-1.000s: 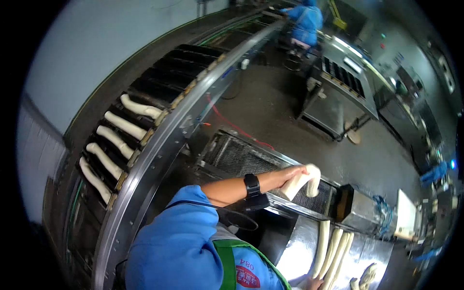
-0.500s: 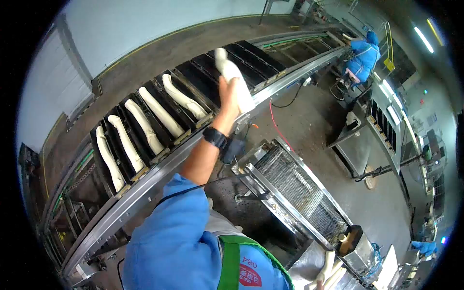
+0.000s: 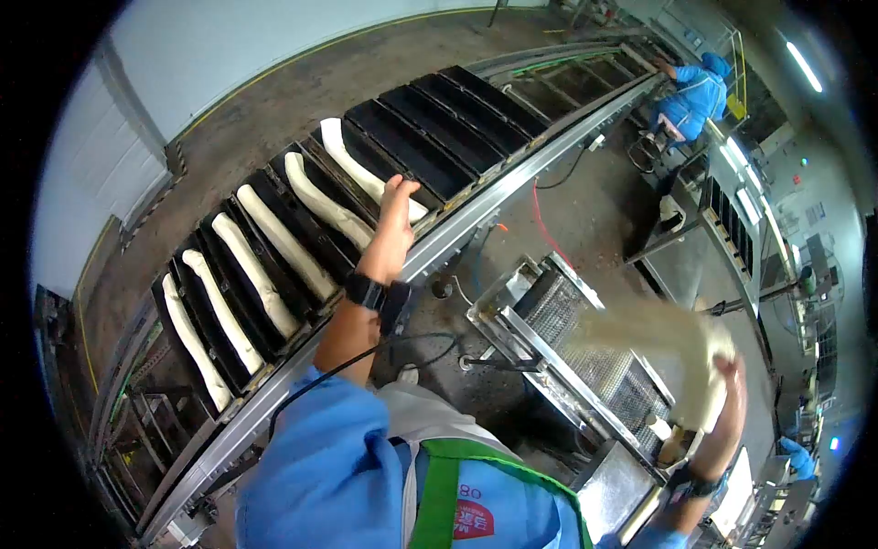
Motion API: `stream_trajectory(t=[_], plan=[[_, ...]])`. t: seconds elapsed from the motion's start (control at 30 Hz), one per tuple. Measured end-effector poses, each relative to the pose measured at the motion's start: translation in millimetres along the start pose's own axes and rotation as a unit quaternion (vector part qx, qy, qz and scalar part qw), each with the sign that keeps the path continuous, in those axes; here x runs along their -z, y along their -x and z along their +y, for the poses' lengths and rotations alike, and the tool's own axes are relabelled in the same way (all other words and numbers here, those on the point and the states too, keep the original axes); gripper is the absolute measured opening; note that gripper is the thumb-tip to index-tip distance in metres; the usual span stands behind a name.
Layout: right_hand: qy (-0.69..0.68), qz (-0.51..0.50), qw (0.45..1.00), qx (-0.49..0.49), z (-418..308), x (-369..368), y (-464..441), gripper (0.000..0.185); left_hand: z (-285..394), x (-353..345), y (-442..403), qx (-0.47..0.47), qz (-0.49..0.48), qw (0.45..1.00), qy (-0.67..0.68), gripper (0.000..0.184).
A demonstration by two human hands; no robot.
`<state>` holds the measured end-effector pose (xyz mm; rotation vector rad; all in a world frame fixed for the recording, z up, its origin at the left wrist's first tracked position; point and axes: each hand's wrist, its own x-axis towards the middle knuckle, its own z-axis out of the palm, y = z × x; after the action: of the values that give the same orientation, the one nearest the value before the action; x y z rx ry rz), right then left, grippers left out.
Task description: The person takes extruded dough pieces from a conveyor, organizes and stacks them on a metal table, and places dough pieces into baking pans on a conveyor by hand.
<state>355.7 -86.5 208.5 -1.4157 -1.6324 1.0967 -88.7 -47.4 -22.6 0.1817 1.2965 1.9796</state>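
Observation:
A long cream dough piece (image 3: 346, 160) lies in one of the black pans on the conveyor. My left hand (image 3: 395, 224) rests over its near end, fingers stretched out and not wrapped round it. Several more dough pieces (image 3: 243, 254) lie in the pans to the left, one per pan. At the right, my right hand (image 3: 729, 371) grips another dough piece (image 3: 700, 366) in the air above the metal mesh belt. That piece is bent, and its far part is smeared by motion.
Several black pans (image 3: 457, 123) without dough continue along the conveyor (image 3: 540, 174) to the right. Below stands a mesh-belt machine (image 3: 585, 339) with a metal tray (image 3: 617, 489) at its end. A co-worker (image 3: 690, 101) in blue sits at the far right by the line.
The dough piece my left hand carried now lies in a pan, and that hand has moved down and left. My right hand has risen from the lower tray with another dough piece.

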Motion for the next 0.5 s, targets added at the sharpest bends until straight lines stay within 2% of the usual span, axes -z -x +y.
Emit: stream_trajectory(t=[0.03,0.1,0.13,0.2,0.23,0.3,0.37,0.4,0.47,0.5], plan=[[0.012,0.011,0.997,0.080,-8.4,-20.4,-17.9,0.046,13.7,-4.2,22.7,0.012,0.007,0.999,-0.039,0.064],[-0.009,-0.025,0.989,0.145,-34.0,-59.5,-61.3,0.043,10.7,3.6,32.6,0.003,0.002,0.998,-0.060,0.061],[-0.042,-0.072,0.988,0.129,-51.7,-83.0,-86.4,0.041,5.9,8.2,32.0,-0.008,0.015,0.995,-0.095,0.060],[-0.090,-0.102,0.979,0.151,-66.2,-140.0,-127.6,0.037,-4.4,16.2,25.1,-0.038,0.043,0.978,-0.200,0.057],[-0.050,-0.223,0.958,0.176,-85.8,-166.1,-138.3,0.034,-7.4,17.8,25.0,-0.035,0.062,0.975,-0.212,0.056],[-0.024,-0.294,0.938,0.182,-74.5,-221.3,-183.2,0.038,-17.7,22.3,20.2,-0.031,0.085,0.970,-0.225,0.055],[0.062,-0.337,0.922,0.180,-52.3,-276.8,-218.3,0.035,-35.7,31.3,8.9,-0.126,0.130,0.918,-0.353,0.053],[0.128,-0.365,0.903,0.187,-33.5,-301.4,-239.2,0.037,-36.1,30.7,8.3,-0.124,0.133,0.917,-0.356,0.053],[0.058,-0.396,0.884,0.240,34.3,-347.4,-283.1,0.038,-37.2,28.5,6.2,-0.139,0.186,0.808,-0.542,0.051],[0.115,-0.286,0.899,0.311,66.9,-355.3,-297.1,0.036,-40.4,30.9,7.1,-0.152,0.189,0.777,-0.582,0.049]])
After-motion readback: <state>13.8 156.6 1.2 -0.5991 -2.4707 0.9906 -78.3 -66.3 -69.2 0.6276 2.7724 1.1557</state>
